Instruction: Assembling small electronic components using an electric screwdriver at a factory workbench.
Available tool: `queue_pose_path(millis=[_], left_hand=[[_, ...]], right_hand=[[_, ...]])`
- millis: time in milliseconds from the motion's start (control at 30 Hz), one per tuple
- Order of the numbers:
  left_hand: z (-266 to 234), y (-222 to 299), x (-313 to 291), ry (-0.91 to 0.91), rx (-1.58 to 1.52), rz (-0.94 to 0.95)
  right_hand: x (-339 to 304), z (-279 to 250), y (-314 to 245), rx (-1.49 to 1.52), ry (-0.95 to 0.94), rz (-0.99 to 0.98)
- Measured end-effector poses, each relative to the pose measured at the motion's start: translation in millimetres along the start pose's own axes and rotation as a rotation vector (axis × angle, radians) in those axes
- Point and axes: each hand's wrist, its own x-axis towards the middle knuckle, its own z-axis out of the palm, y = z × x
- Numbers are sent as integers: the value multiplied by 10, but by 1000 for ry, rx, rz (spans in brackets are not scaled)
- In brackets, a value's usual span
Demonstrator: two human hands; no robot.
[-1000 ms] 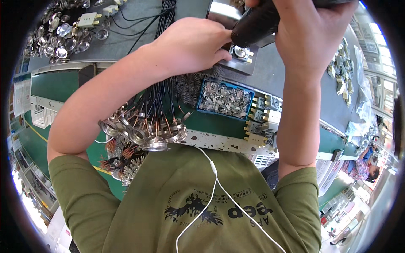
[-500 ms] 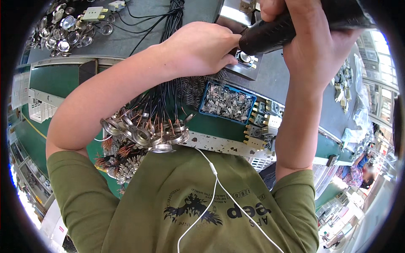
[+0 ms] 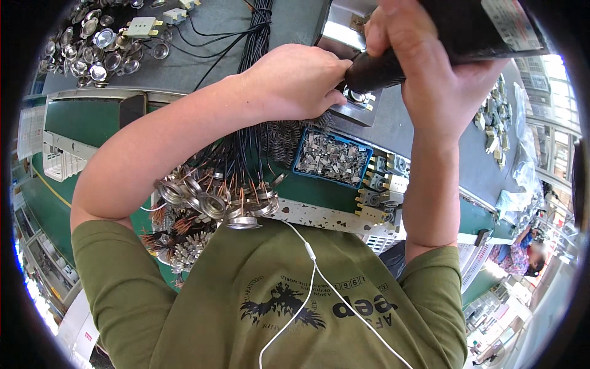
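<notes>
Gripping the black power screwdriver, the right hand is angling its tip down-left toward the small metal part that the left hand is pinching in place.

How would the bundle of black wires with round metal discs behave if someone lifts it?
The bundle of black wires would probably droop, since the thin strands already curve across the bench. The round metal discs at their ends look likely to swing, clink and tangle, being crowded together.

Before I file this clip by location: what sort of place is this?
Likely an electronics assembly workshop. A blue tray of small metal parts sits on the bench, bundled black wires with metal discs hang by it, and the right hand holds a powered screwdriver.
</notes>
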Motion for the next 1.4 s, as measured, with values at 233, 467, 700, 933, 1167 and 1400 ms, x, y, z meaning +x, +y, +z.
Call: queue_pose_path(millis=[233,467,700,933,1167,1400], left_hand=[[-28,56,-54,133,106,203],[31,61,16,168,19,396],[-62,26,-25,128,97,423],[-947,-956,-386,823,1,-167],[-1224,-907,-636,875,396,-140],[-984,-452,-583,580,62,-82]], right_hand=[[33,-499,-488,235,130,143],[-41,-901,-394,-161,235,172],[-183,-994,-534,-786,205,10],[-1562,-1237,-965,-888,-396,496],[-1549,-1072,-768,-912,-555,589],[-1618,-935,-716,-1025,-526,639]])
